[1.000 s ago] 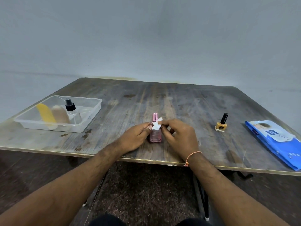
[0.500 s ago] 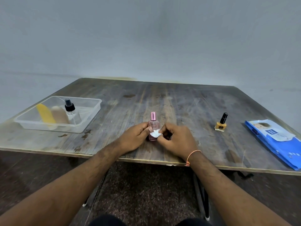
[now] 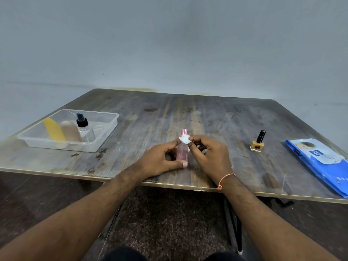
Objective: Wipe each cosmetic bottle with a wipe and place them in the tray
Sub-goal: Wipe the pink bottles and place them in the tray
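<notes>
Small pink glass perfume bottle (image 3: pixel 182 152) upright near table (image 3: pixel 207 119) front edge. Left hand (image 3: pixel 162 161) grips its body, thumb at base; right hand (image 3: pixel 209 155) pinches small white wipe (image 3: pixel 185 139) against the neck. Likely light, smooth, slippery when damp, breakable; hold mid-body. Clear plastic tray (image 3: pixel 105 132) well left.

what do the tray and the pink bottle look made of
Tray: likely clear plastic, slightly frosted; the table shows through its thin walls.
Pink bottle: see-through pink body, glass or hard plastic, can't tell which; its cap looks shiny, maybe metallic.
</notes>
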A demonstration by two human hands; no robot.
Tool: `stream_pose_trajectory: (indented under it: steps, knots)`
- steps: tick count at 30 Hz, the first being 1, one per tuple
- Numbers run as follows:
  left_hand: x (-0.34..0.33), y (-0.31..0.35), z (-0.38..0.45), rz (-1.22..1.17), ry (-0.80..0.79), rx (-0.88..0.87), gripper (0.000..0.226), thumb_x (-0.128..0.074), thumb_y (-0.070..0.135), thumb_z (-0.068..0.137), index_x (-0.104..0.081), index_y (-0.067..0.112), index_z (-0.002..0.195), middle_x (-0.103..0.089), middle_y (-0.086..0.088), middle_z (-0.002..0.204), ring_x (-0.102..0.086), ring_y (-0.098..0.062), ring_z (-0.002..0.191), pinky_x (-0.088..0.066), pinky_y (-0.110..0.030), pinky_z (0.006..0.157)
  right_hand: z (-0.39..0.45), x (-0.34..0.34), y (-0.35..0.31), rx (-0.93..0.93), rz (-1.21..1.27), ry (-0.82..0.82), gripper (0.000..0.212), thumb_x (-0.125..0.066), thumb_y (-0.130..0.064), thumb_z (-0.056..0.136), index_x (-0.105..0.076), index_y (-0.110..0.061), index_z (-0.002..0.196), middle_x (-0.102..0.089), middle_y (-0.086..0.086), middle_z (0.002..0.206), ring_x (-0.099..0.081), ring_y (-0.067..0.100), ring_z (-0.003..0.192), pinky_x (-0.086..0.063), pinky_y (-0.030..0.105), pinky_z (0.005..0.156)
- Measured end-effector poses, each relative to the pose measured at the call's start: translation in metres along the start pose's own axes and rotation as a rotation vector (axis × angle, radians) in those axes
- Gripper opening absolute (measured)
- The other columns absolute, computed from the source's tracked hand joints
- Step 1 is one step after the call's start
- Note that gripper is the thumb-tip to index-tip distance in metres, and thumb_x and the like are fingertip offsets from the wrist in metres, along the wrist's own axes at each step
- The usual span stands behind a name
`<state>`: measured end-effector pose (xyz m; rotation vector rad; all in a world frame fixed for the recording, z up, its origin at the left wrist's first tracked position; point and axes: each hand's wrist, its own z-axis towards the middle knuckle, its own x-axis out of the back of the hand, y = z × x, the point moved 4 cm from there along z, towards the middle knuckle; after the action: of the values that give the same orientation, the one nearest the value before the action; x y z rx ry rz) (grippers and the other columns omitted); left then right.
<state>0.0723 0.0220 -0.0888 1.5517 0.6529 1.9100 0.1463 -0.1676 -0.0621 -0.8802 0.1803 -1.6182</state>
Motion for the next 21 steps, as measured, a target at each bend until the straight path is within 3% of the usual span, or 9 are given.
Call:
stream_pose_trajectory:
  steps: [3,10,15,21]
  knots:
    - [0.002,0.002,-0.002,-0.006,0.065,-0.022,0.074,-0.085,0.069,0.075,-0.062,0.046,0.141,-0.077,0.018,0.114,-0.073,-0.005,0.104,-0.060,-0.046,0.096,-0.002,0.001,-0.004,0.070,-0.002,-0.035,0.019,-0.083,-0.018,0.090,-0.083,-0.025,0.108,-0.079,-0.015,0.099,-0.073,0.003,0.084,-0.061,0.029,0.076]
    - [0.001,0.003,-0.004,0.029,0.124,-0.011,0.090,-0.077,0.060,0.076,-0.044,0.045,0.159,-0.075,0.022,0.122,-0.071,0.000,0.111,-0.058,-0.042,0.101,-0.009,-0.006,-0.015,0.265,-0.005,-0.170,0.013,-0.079,-0.024,0.084,-0.084,-0.024,0.096,-0.076,-0.011,0.089,-0.069,0.008,0.075,-0.057,0.034,0.067]
    - [0.003,0.006,-0.006,0.056,0.162,-0.034,0.091,-0.078,0.059,0.074,-0.047,0.044,0.158,-0.076,0.023,0.121,-0.072,0.002,0.106,-0.060,-0.038,0.096,-0.009,-0.006,-0.014,0.278,-0.039,-0.135,0.016,-0.078,-0.023,0.087,-0.084,-0.025,0.102,-0.077,-0.012,0.095,-0.070,0.008,0.079,-0.058,0.032,0.070]
    - [0.004,0.005,-0.005,0.068,0.170,-0.080,0.095,-0.088,0.064,0.072,-0.049,0.043,0.156,-0.072,0.024,0.131,-0.069,0.004,0.113,-0.058,-0.035,0.100,-0.007,-0.006,-0.011,0.268,-0.099,-0.108,0.023,-0.076,-0.026,0.095,-0.081,-0.031,0.117,-0.069,-0.019,0.092,-0.062,-0.001,0.077,-0.051,0.020,0.070]
